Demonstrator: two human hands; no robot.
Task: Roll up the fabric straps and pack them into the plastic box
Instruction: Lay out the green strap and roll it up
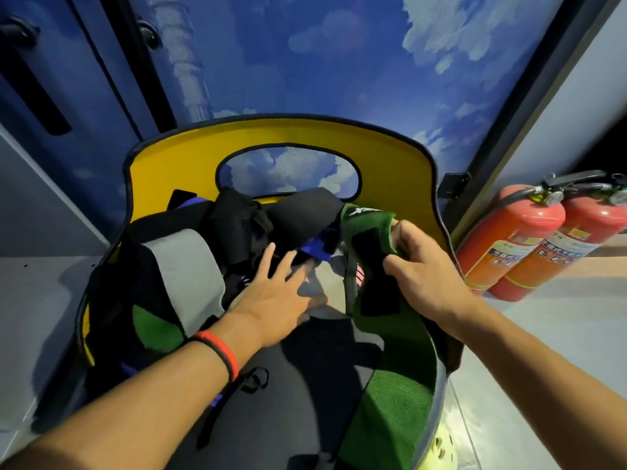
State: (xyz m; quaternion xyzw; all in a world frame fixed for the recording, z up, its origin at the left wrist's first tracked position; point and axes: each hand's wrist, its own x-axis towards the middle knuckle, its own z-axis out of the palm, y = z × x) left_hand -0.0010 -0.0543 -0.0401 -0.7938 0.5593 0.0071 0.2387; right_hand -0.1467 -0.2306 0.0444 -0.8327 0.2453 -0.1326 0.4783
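Pinching green strap [402,381], right hand [425,266]; length seemingly lies near-far.

Rolled straps [183,266] fill the left half of the box [169,164], centre frame; a long strap [397,395] runs down its right side; fire extinguishers [512,239] stand at right.

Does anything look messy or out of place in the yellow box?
Yes. The green strap is unrolled: the right hand pinches its top end while the rest trails loose along the yellow box. The black straps lie in a jumbled heap.
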